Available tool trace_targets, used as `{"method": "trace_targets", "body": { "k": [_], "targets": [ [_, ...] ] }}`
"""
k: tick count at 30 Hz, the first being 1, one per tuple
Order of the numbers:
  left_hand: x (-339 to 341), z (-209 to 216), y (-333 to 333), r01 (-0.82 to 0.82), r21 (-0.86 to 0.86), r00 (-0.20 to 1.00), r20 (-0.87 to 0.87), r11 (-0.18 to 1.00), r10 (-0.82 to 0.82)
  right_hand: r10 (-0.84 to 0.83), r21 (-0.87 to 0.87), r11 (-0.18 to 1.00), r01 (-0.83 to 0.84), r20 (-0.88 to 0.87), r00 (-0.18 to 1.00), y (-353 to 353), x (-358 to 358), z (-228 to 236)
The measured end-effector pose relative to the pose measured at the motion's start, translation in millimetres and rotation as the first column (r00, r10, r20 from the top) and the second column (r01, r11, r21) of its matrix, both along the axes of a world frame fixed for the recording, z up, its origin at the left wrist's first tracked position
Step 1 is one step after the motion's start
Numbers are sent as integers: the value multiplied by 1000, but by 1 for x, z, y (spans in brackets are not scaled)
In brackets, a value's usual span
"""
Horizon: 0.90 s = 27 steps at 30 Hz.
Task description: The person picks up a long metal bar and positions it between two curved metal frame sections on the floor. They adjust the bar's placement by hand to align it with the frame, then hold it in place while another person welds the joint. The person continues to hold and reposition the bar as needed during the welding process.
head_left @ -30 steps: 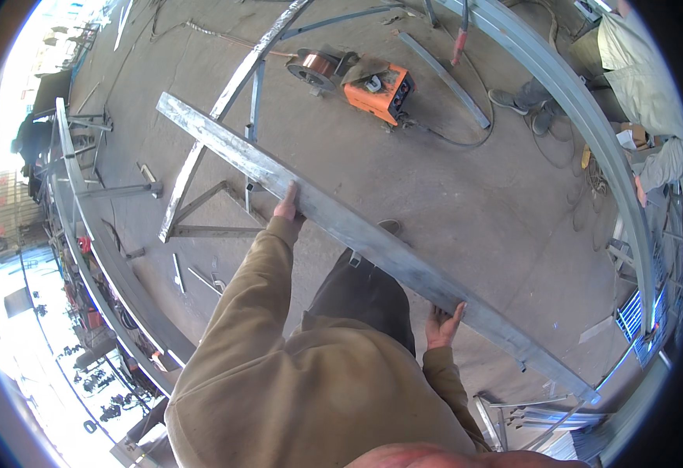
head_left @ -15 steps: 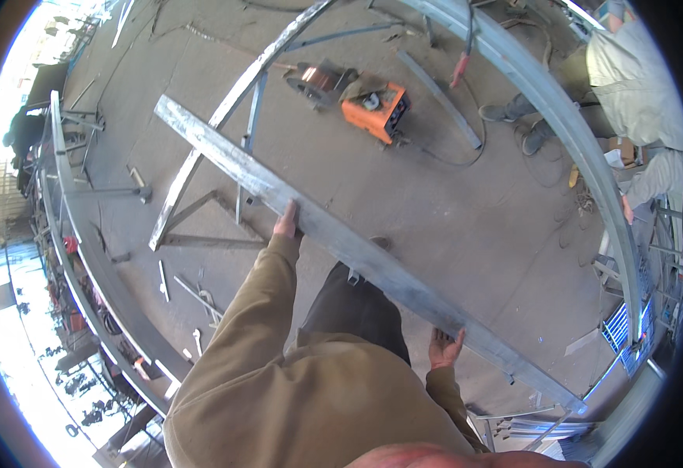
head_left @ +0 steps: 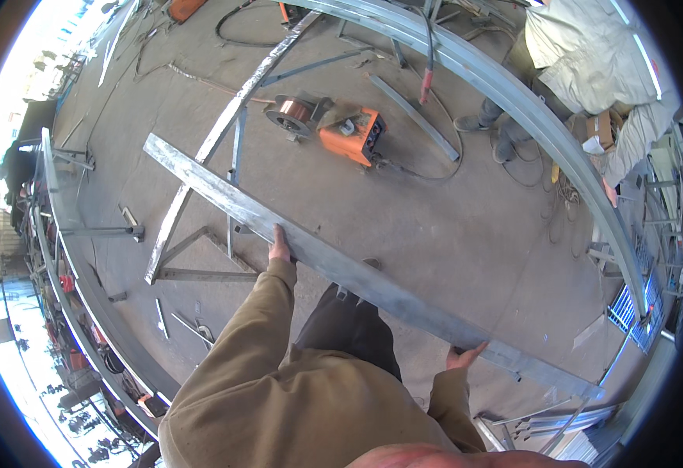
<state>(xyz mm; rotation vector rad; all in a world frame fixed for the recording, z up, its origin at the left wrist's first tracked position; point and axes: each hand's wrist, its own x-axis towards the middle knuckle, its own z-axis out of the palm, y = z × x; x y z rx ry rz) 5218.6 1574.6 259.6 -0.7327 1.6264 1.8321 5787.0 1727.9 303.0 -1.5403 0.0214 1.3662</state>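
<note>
A long, grey, flat-sided steel beam (head_left: 412, 303) slants across in front of me from upper left to lower right. My left hand (head_left: 280, 245) grips its near edge left of the middle, thumb up against the upper face and fingers hidden underneath. Toward the right end my right hand (head_left: 464, 357) holds the same edge from below, with a finger or thumb along the side. The beam's left part overlaps a scuffed steel stand (head_left: 176, 209) in the picture; whether they touch I cannot tell. Small metal tabs stick out along the beam's near side.
Ahead on the floor sit an orange welding machine (head_left: 352, 136) and a wire spool (head_left: 290, 115), with a loose steel bar (head_left: 416, 117) beyond. A large curved beam (head_left: 505, 87) arches across the right; a co-worker (head_left: 572, 58) bends behind it. More curved beams (head_left: 107, 327) line the left.
The view has shifted, so the floor things sit lower and farther left. The beam's right end has moved right and slightly up in the picture. Both hands still hold it.
</note>
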Motion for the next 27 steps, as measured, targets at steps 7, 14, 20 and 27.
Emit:
{"method": "trace_targets", "body": {
  "k": [7, 14, 20, 27],
  "targets": [
    [-15, -10, -12, 70, 62, 996, 43, 996, -73, 6, -53, 999, -5, 20, 1000, -13, 2, -12],
    [-25, -11, -21, 58, 75, 997, 38, 995, -61, 41, -73, 997, -39, 29, 999, -23, -5, -11],
    [-13, 14, 4, 58, -203, 998, 45, 977, -50, 98, -129, 987, -97, -5, 995, -22, -1, -9],
    [18, 41, 47, -115, -358, 993, -6, 927, 121, 120, -98, 988, -116, 31, 992, -24, 1, -15]
  ]
}}
